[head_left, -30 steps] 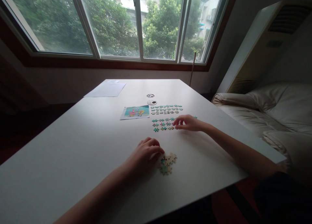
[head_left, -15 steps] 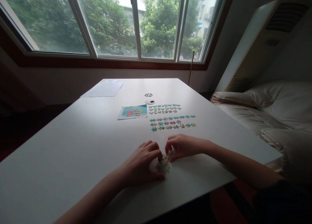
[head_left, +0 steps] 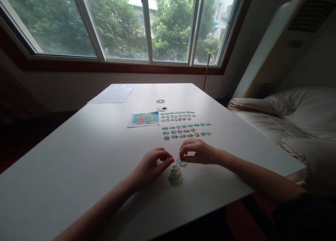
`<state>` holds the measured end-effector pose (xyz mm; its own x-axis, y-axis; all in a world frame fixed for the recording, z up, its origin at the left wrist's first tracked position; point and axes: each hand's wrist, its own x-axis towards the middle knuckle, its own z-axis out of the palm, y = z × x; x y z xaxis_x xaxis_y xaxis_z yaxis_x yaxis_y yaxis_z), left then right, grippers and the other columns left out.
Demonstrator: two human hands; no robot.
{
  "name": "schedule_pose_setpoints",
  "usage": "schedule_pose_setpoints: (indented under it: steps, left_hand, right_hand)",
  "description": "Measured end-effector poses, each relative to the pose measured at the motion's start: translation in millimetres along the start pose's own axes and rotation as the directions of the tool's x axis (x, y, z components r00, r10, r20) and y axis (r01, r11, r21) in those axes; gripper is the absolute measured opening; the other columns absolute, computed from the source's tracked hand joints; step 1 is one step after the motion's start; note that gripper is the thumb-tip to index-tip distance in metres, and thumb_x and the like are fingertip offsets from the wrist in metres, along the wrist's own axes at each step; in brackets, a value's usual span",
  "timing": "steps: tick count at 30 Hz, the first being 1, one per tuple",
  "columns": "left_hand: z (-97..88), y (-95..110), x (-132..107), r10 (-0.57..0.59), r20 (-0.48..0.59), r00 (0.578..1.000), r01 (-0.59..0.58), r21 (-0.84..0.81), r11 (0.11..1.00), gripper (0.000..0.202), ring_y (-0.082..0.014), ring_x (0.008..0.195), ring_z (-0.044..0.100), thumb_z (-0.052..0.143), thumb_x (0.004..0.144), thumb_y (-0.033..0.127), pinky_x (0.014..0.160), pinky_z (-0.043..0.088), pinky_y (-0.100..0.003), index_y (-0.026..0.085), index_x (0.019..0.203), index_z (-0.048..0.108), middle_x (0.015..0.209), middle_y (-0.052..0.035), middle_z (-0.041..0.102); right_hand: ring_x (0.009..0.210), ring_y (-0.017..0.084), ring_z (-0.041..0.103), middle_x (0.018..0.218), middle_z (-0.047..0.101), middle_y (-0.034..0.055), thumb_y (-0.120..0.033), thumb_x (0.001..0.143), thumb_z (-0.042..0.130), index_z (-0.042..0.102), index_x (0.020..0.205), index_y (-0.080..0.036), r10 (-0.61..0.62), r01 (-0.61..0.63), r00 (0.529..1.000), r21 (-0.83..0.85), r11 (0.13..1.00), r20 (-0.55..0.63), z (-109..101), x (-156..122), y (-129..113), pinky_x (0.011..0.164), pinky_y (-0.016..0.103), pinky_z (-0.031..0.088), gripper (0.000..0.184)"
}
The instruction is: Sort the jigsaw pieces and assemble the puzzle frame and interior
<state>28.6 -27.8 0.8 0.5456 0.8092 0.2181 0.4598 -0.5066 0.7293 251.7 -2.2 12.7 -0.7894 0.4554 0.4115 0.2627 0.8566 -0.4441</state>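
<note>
A small pile of puzzle pieces lies on the white table near its front edge. Just above the pile, my right hand pinches a pink and teal puzzle piece with its fingertips. A pale piece lies beneath those fingers. On the left of the pile, my left hand has thumb and forefinger drawn together close to the pink and teal piece; whatever they may hold is hidden. Past my hands, several rows of puzzle pieces are spread out, teal, pink and yellow.
Left of the rows lies a cartoon picture card. Two small round items sit behind it on the white table. A paper sheet lies at the far left. A pale sofa stands to the right.
Both hands have lifted slightly away from the pile, uncovering it. The pink and teal piece now shows at my right fingertips, and my left thumb and forefinger have come together.
</note>
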Motion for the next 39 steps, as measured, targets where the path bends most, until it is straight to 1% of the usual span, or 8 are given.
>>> schedule_pose_setpoints:
  steps: [3,8,11,14,20,34,37,39]
  left_hand:
    - [1.4,1,1,-0.017,-0.005,1.000,0.017,-0.067,0.998,0.023,-0.0119,0.062,0.049,0.052,0.085,0.032,0.059,0.039,-0.023,0.017,0.079,0.067,0.074,-0.0017,0.059]
    - [2.8,2,2,-0.044,-0.011,0.999,0.042,-0.155,0.987,0.022,-0.0113,0.061,0.047,0.057,0.081,0.034,0.056,0.037,-0.022,0.015,0.076,0.067,0.070,-0.0007,0.058]
    - [2.5,1,3,-0.078,-0.006,0.997,0.075,-0.215,0.974,0.023,-0.0110,0.059,0.045,0.058,0.080,0.035,0.054,0.035,-0.022,0.015,0.074,0.066,0.066,0.0004,0.057]
    - [1.7,0,3,-0.108,-0.018,0.994,0.100,-0.250,0.963,0.025,-0.0109,0.057,0.044,0.058,0.079,0.037,0.052,0.034,-0.021,0.014,0.075,0.066,0.063,0.0008,0.057]
    - [0.0,-1,2,-0.100,-0.046,0.994,0.092,-0.161,0.983,0.022,-0.0105,0.056,0.043,0.059,0.078,0.035,0.052,0.033,-0.021,0.015,0.073,0.065,0.063,0.0011,0.055]
    - [-0.3,-2,2,-0.071,-0.038,0.997,0.067,-0.104,0.992,0.019,-0.0120,0.061,0.047,0.058,0.079,0.032,0.057,0.038,-0.023,0.016,0.073,0.066,0.068,-0.0004,0.058]
    - [1.0,-4,3,-0.051,-0.064,0.997,0.044,-0.096,0.994,0.019,-0.0131,0.064,0.050,0.054,0.083,0.032,0.061,0.041,-0.024,0.016,0.079,0.065,0.069,-0.0007,0.059]
    - [2.9,-6,2,0.002,-0.079,0.997,-0.005,-0.036,0.999,0.019,-0.0147,0.071,0.052,0.048,0.086,0.026,0.068,0.043,-0.027,0.017,0.086,0.065,0.077,-0.0025,0.060]
  right_hand:
    - [0.073,0.010,0.057,0.077,0.064,0.0030,-0.020,0.084,0.054,0.061,0.079,-0.018,-0.093,0.082,0.992,-0.133,0.988,-0.084,5,1,-1,0.070,0.023,0.046,0.009]
    - [0.071,0.010,0.057,0.076,0.064,0.0020,-0.021,0.085,0.054,0.061,0.079,-0.018,-0.198,0.136,0.960,-0.290,0.947,-0.197,12,2,3,0.069,0.024,0.045,0.010]
    - [0.070,0.010,0.056,0.077,0.064,0.0020,-0.021,0.085,0.054,0.060,0.081,-0.018,-0.250,0.166,0.946,-0.356,0.920,-0.205,14,2,4,0.067,0.025,0.044,0.008]
    - [0.069,0.010,0.055,0.078,0.065,0.0016,-0.020,0.085,0.053,0.061,0.084,-0.018,-0.290,0.204,0.943,-0.402,0.892,-0.164,13,2,3,0.066,0.025,0.044,0.008]
    - [0.073,0.011,0.057,0.080,0.065,0.0032,-0.020,0.085,0.053,0.061,0.089,-0.018,-0.197,0.122,0.959,-0.332,0.935,-0.204,11,3,0,0.068,0.025,0.045,0.010]
    - [0.072,0.011,0.056,0.079,0.065,0.0026,-0.024,0.084,0.054,0.062,0.084,-0.019,-0.200,0.140,0.973,-0.389,0.911,-0.118,12,1,1,0.067,0.024,0.043,0.010]
    - [0.072,0.011,0.057,0.080,0.065,0.0017,-0.023,0.084,0.055,0.062,0.084,-0.019,-0.208,0.148,0.972,-0.408,0.901,-0.107,6,2,3,0.068,0.024,0.043,0.009]
    - [0.072,0.011,0.057,0.080,0.066,0.0010,-0.022,0.083,0.056,0.062,0.085,-0.019,-0.203,0.117,0.966,-0.433,0.894,-0.158,-1,1,6,0.070,0.025,0.043,0.007]
